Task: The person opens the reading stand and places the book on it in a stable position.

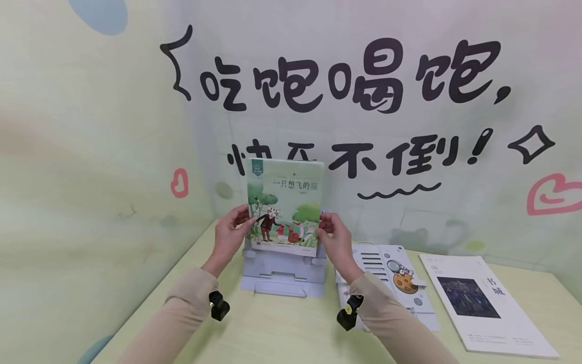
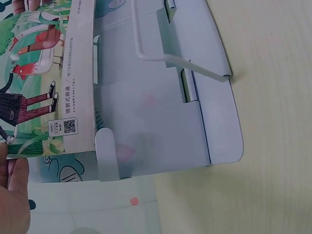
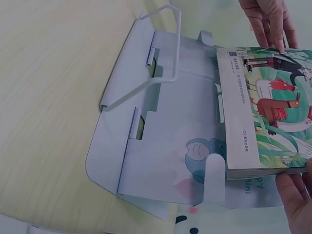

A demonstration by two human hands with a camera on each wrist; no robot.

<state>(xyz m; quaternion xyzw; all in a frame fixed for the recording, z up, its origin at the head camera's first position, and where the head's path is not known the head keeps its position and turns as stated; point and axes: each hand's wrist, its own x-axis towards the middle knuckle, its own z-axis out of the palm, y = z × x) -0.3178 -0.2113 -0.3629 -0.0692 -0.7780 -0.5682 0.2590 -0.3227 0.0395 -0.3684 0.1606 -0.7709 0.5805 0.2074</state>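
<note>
A green picture book [image 1: 284, 202] stands upright with its illustrated front cover facing me. My left hand [image 1: 229, 235] grips its left edge, the thumb on the cover side. On the opposite edge, my right hand [image 1: 335, 240] holds it the same way. Behind and below it is a pale metal book stand [image 1: 282, 270], its upper part hidden by the book. In the right wrist view, a page clip [image 3: 214, 180] of the stand lies beside the book's bottom edge. A wire bar [image 2: 138, 29] sticks out from the stand's base in the left wrist view.
To the right lies a second stand [image 1: 404, 283] with an astronaut drawing, partly behind my right forearm. Beyond it rests a white book [image 1: 491, 308] with a dark picture. A wall sheet with large black lettering [image 1: 382, 76] rises behind the table [image 1: 291, 333].
</note>
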